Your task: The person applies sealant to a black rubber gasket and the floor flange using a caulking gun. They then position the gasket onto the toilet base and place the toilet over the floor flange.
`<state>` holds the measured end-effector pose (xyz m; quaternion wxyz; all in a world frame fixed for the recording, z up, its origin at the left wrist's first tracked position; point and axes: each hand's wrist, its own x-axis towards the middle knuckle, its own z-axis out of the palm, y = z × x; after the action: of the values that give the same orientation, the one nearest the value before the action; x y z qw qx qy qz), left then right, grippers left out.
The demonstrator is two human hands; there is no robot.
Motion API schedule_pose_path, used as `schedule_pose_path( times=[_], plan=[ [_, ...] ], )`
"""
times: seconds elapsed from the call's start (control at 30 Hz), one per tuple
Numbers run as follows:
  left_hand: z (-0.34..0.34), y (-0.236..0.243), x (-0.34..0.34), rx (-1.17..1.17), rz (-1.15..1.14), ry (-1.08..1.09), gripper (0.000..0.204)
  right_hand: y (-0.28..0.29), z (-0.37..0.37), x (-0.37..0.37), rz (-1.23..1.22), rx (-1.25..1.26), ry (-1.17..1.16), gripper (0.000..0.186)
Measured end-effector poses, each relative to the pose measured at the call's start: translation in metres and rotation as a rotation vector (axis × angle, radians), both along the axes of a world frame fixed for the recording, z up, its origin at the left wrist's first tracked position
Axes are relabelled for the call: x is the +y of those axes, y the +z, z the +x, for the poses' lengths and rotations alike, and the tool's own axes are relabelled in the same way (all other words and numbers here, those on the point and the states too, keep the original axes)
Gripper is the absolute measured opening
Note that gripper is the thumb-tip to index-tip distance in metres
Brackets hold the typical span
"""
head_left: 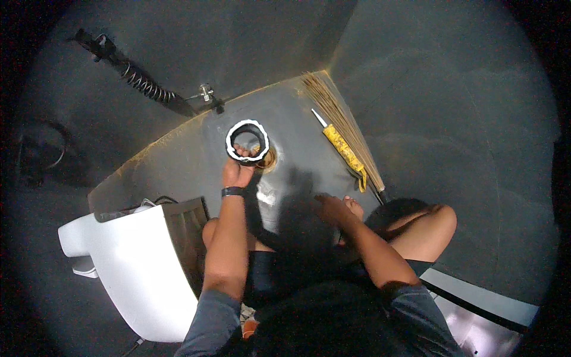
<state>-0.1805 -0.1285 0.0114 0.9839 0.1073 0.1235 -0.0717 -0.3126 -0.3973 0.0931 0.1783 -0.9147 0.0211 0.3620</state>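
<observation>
My left hand [238, 172] reaches forward and grips a black ring [258, 141], its fingers hooked inside the lower edge. A thick, wavy white bead, like sealant, runs round the ring's rim. Partly behind the ring, a round brownish-yellow hole edge [270, 159] shows in the grey floor. My right hand [332, 209] is low on the right beside my bare foot [354, 206]. It lies in dark shadow; its fingers look loosely extended, with nothing visible in them. A yellow sealant tube [344, 149] with a white nozzle lies beyond it.
A white toilet [140, 268] stands close on my left. A stick broom [342, 119] lies along the right wall. On the far wall are a metal valve [206, 93] and a coiled hose [146, 83]. A white-and-black object [482, 297] sits at the lower right.
</observation>
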Motion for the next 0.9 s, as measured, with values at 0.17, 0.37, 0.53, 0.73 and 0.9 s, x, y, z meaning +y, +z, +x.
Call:
schedule_pose_path(
  times=[0.17,0.37,0.53,0.73,0.9],
  plan=[
    [-0.017,-0.082,-0.031,0.302,-0.015,0.034,0.017,0.088,-0.037,-0.01,0.119,-0.278,0.168,0.053],
    [0.002,-0.136,-0.025,0.314,0.04,-0.015,0.02,0.061,-0.068,-0.035,0.086,-0.293,0.127,0.04],
    [0.016,-0.148,-0.032,0.379,0.102,0.003,0.012,0.012,-0.101,-0.061,0.032,-0.154,0.149,0.032],
    [0.009,-0.15,-0.038,0.332,-0.05,0.059,0.014,-0.002,-0.098,-0.066,-0.001,0.051,0.181,0.044],
    [0.007,-0.156,-0.043,0.348,-0.052,0.035,0.015,0.003,-0.087,-0.057,0.052,-0.023,0.196,0.047]
  ],
)
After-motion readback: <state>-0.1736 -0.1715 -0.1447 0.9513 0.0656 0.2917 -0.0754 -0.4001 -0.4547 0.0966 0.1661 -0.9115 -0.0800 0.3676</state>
